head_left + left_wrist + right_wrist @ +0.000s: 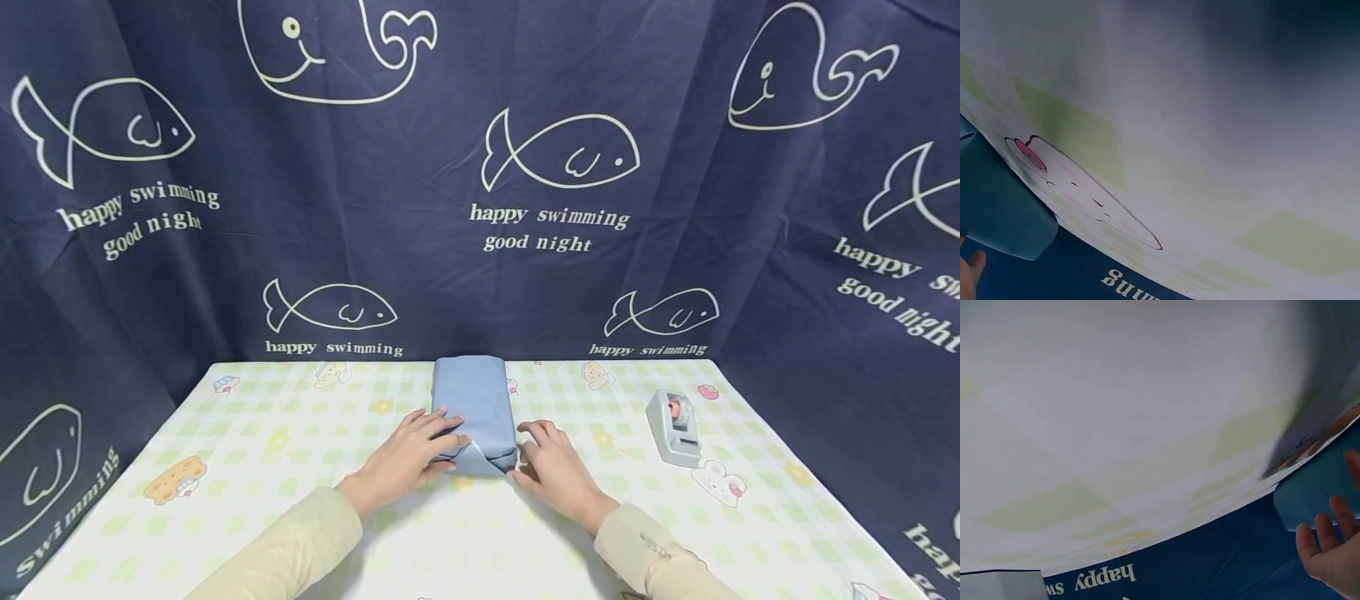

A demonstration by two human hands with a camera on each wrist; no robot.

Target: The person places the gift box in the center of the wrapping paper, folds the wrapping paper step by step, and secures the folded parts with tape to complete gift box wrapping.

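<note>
Blue wrapped parcel (474, 396) lies on the checked tablecloth (262, 533), between my hands, far end near the dark curtain (450, 258). Underside hidden; the folds at its near end partly covered by my fingers. My left hand (408, 457) comes in from the left, fingers loosely extended over the near left corner, resting there without a grip. My right hand (558, 473) sits at the near right corner, fingers parted and slightly bent, grasping nothing; contact along that side hard to judge. Left wrist view cuts off all but some fingertips. Both forearms leave the head view at the bottom.
</note>
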